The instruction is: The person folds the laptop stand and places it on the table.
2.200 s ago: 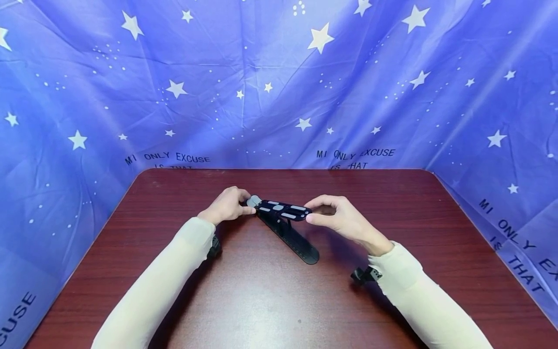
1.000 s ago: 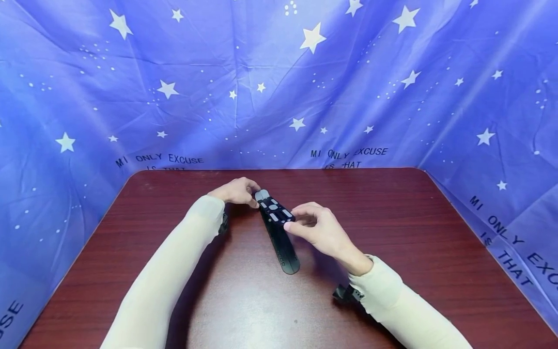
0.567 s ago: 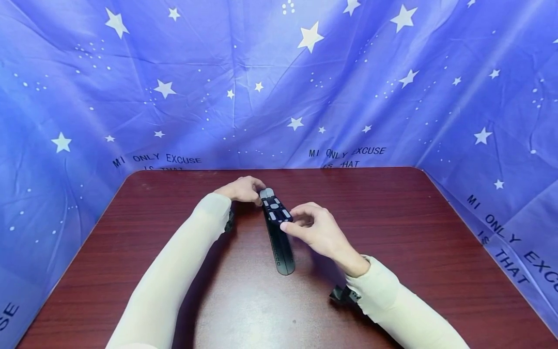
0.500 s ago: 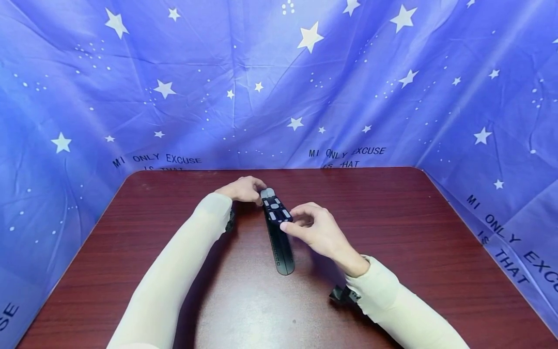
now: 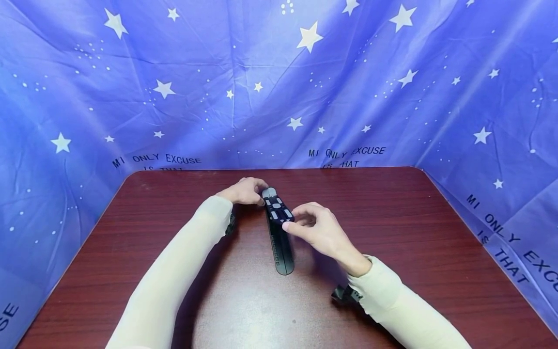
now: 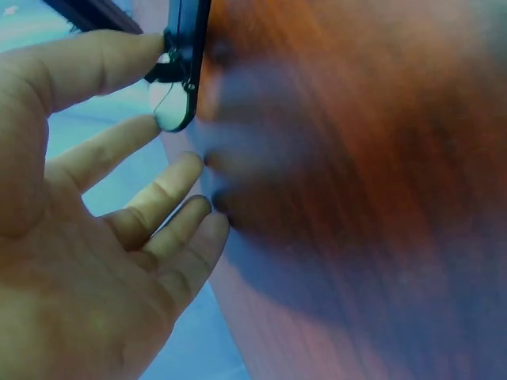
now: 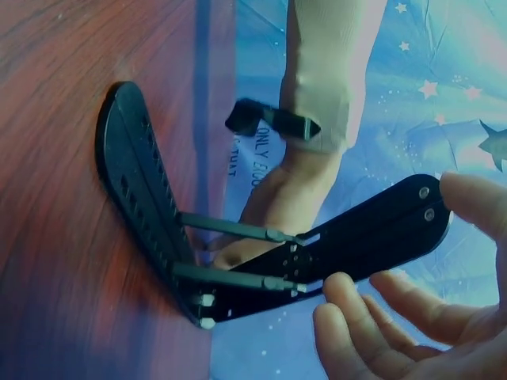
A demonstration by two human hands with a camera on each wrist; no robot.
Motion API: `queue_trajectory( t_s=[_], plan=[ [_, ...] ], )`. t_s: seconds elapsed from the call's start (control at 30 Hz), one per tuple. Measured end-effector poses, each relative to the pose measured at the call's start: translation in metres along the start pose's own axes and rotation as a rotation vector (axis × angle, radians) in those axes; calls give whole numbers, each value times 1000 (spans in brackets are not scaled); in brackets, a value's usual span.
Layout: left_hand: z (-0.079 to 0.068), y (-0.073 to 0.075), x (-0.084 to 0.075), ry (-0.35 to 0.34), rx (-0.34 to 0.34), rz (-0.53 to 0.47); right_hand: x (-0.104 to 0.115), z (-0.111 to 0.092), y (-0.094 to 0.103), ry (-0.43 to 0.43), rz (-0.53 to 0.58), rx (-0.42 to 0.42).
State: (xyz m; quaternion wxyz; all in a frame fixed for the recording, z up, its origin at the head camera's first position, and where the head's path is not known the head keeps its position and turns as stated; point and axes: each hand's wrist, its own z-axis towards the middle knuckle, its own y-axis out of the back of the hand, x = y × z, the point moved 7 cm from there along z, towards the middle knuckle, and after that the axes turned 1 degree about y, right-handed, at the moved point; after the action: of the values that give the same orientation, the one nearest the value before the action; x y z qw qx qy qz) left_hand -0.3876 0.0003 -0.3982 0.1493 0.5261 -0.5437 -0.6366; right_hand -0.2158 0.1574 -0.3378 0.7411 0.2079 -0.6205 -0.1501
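Observation:
A black folding laptop stand [image 5: 283, 254] with grey pads stands on the table, its upper plate [image 7: 372, 229] raised at an angle. Two struts [image 7: 238, 227] join that plate to the slotted base [image 7: 131, 150] in the right wrist view. At the far, hinged end, my left hand [image 5: 246, 190] holds the stand between thumb and forefinger; its other fingers are spread against or just above the table. My right hand [image 5: 320, 230] pinches the raised end of the upper plate by its edge, thumb on the near side. The base's near end rests on the tabletop.
The reddish-brown wooden table [image 5: 370, 203] has rounded far corners. A blue curtain [image 5: 244, 121] with white stars and lettering hangs behind and beside it. A black wrist camera [image 5: 342, 294] sits under my right cuff.
Since the earliest frame, the stand has turned so its base points towards me; my left hand moved away and right, my right hand nearer and left. During the last half second, little moved.

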Motion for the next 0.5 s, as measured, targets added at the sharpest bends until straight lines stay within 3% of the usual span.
queue_trajectory(
  t_s=[0.27, 0.5],
  plan=[
    [-25, 3, -7, -108, -83, 65, -7, 3, 9, 34, 44, 93],
    [-55, 0, -15, -140, -173, -42, -2, 6, 11, 66, 92, 141]
  ],
)
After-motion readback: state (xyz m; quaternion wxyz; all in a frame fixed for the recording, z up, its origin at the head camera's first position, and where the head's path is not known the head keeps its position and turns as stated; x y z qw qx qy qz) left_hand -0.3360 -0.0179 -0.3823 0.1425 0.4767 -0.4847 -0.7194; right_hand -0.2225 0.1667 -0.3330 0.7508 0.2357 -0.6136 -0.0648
